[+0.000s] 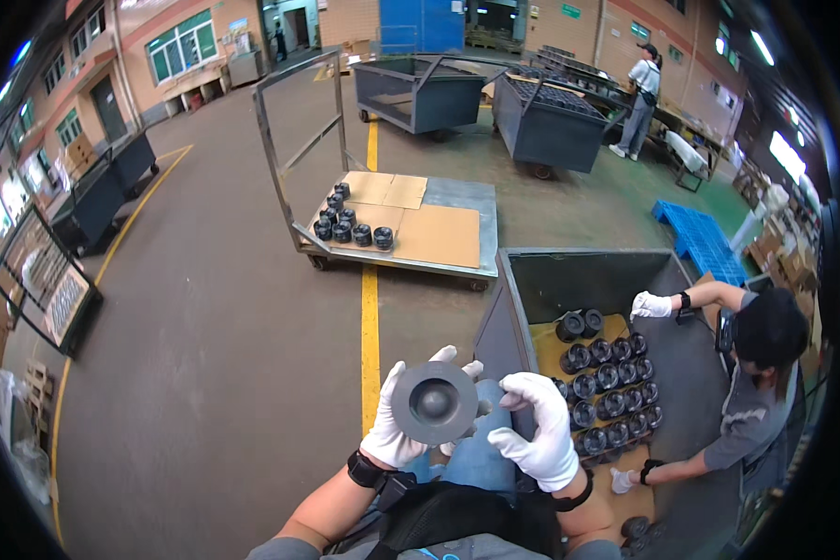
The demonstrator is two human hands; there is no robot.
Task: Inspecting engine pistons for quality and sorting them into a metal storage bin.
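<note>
A dark grey engine piston (433, 403), round with a dished bowl in its crown, is held up in front of me with the crown facing me. My left hand (394, 422), in a white glove, grips it from the left and behind, so some of those fingers are hidden. Just right of the piston is my right hand (543, 431), also white-gloved. Its fingers are curved, with a gap between thumb and forefinger, and I see nothing in them.
A deep grey metal cart (523, 327) on my right holds rows of pistons (609, 377) on cardboard. A co-worker (765, 373) leans over it, both gloved hands inside. Ahead, a flat trolley (457, 198) carries several pistons (343, 230). A blue pallet (702, 241) lies beyond the cart.
</note>
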